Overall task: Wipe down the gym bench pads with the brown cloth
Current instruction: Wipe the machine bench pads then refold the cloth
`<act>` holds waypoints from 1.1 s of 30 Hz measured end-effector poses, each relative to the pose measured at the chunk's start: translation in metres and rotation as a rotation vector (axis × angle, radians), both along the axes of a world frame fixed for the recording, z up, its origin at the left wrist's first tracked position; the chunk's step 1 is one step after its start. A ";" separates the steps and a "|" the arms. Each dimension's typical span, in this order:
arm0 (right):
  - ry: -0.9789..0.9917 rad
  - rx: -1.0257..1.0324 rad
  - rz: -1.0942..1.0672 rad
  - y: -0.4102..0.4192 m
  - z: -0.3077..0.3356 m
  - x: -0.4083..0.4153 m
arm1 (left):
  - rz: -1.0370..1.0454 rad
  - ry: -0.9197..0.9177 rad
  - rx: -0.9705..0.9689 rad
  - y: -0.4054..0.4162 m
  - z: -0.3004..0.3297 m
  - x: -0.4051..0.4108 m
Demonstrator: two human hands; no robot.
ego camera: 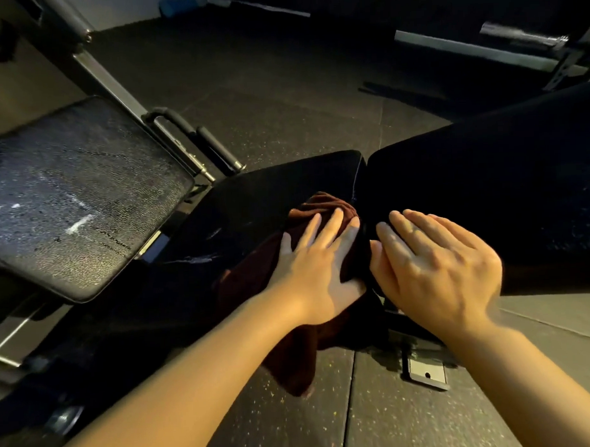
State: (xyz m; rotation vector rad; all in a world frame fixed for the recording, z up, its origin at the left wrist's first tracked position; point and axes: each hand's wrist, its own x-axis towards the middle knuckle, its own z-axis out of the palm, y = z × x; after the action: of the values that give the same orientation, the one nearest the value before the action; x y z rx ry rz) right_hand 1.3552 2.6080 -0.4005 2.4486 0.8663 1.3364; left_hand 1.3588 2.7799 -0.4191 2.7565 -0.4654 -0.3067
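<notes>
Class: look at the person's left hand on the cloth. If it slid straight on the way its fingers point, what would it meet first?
Probably the gap between the two black bench pads: the left hand presses flat on the brown cloth, fingers aimed there. Depth is unclear.

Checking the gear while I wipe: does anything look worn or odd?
Yes. The separate pad at left looks scuffed, with pale streaks and white marks. The brown cloth hangs off the bench pad edge.
</notes>
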 end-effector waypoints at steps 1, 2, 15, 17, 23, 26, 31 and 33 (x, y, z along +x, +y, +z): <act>-0.007 0.009 0.002 0.000 0.000 0.000 | -0.009 -0.017 -0.021 0.003 -0.002 0.000; -0.012 0.011 0.004 -0.001 0.000 0.000 | -0.018 -0.046 -0.037 0.005 -0.006 -0.002; 0.010 0.073 -0.008 0.005 -0.003 -0.012 | 0.111 -0.153 -0.265 0.093 -0.069 -0.058; 0.004 0.081 -0.029 0.007 -0.004 -0.013 | 0.113 -0.177 -0.283 0.070 -0.058 -0.057; 0.004 0.049 -0.034 0.005 -0.002 -0.014 | -0.088 -0.256 -0.273 0.034 -0.038 -0.038; 0.085 0.037 -0.086 0.009 0.000 -0.019 | -0.132 -0.187 -0.407 0.048 -0.044 -0.029; 0.267 0.018 -0.071 0.040 -0.015 -0.029 | 0.005 -0.050 -0.353 0.076 -0.053 0.006; 0.257 0.028 -0.078 0.045 -0.020 -0.026 | 0.054 0.020 -0.327 0.089 -0.062 0.022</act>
State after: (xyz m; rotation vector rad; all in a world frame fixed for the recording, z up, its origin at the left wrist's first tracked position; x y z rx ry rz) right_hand 1.3294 2.6530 -0.4206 2.6867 0.8011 1.0304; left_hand 1.3813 2.8689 -0.4806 2.4412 -0.3960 -0.2225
